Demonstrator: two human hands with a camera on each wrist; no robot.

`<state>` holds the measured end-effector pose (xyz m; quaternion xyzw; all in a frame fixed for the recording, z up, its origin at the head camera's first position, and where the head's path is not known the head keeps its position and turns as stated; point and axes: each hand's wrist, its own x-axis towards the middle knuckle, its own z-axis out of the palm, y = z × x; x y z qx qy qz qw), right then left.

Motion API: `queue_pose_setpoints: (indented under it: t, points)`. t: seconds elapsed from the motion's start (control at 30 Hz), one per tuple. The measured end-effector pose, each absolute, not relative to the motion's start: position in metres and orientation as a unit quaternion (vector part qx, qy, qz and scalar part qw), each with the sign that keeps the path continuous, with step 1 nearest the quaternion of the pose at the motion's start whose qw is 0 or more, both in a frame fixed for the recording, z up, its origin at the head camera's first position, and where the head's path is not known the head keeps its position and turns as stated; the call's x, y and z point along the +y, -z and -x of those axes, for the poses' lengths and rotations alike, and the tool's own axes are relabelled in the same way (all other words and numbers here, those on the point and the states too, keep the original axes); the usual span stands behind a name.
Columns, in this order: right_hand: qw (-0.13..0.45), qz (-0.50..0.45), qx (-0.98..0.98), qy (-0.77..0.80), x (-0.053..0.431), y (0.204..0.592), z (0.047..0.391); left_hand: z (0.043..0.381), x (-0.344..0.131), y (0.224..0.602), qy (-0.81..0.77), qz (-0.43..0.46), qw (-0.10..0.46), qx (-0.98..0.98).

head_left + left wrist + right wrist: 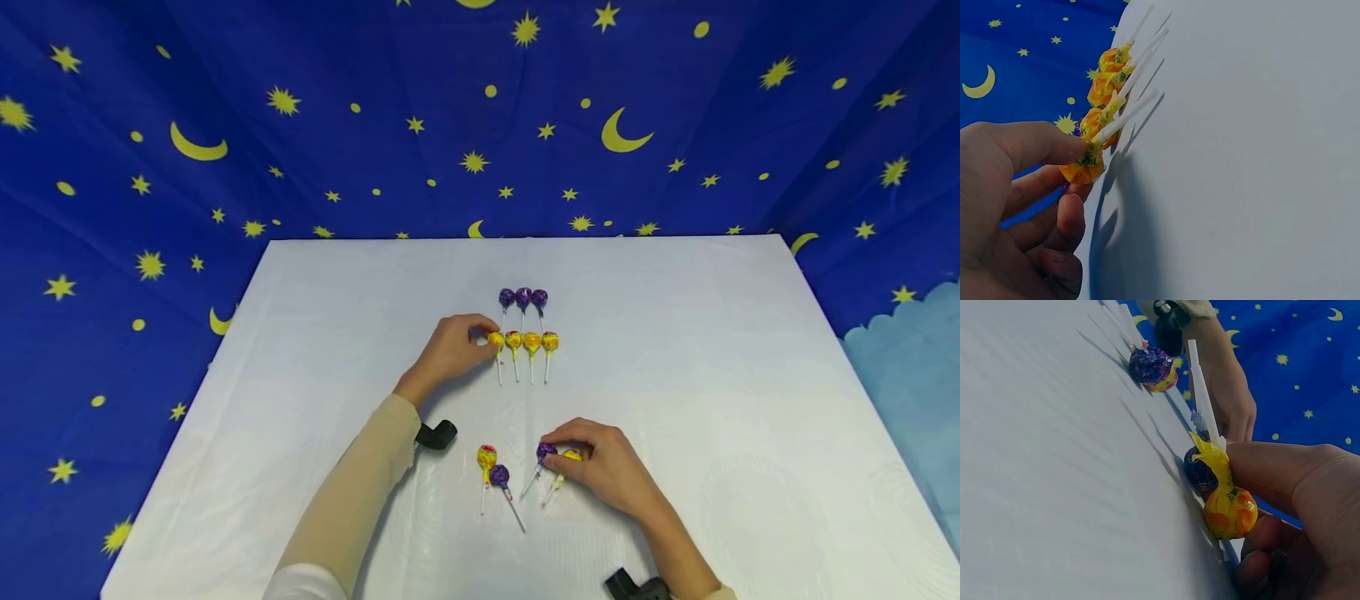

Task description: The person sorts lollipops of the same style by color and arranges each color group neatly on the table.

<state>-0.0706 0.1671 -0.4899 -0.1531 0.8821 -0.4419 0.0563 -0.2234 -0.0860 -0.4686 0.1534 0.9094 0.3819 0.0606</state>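
My left hand [457, 346] pinches the wrapped head of a yellow lollipop [1085, 165] between thumb and fingers, at the left end of a row of yellow lollipops [532, 342]. Just behind that row, three purple lollipops [523, 297] lie side by side, sticks toward me. Nearer the front, the thumb and index finger of my right hand [611, 467] grip a purple lollipop [545, 451] by its head. Under that hand, right beside the purple one, is another yellow lollipop [1230, 512], its stick pointing down-left in the head view.
Left of my right hand, a loose yellow lollipop [487, 457] and a purple lollipop [500, 476] lie with their heads close together. Everything rests on a white-covered table [675, 333]. Behind it hangs a blue cloth [420, 75] with yellow stars and moons.
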Motion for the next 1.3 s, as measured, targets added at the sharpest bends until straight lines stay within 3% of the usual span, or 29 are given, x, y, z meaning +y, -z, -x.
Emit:
queue_pose_setpoints:
  t: [0.9,1.3]
  points:
    - [0.058,0.150,0.882,0.444,0.167,0.489,0.072,0.227,-0.088,0.474,-0.398,-0.148,0.064,0.903]
    - [0.061,0.148,0.878,0.451,0.167,0.490,0.071,0.213,-0.096,0.475,-0.420,-0.136,0.059,0.895]
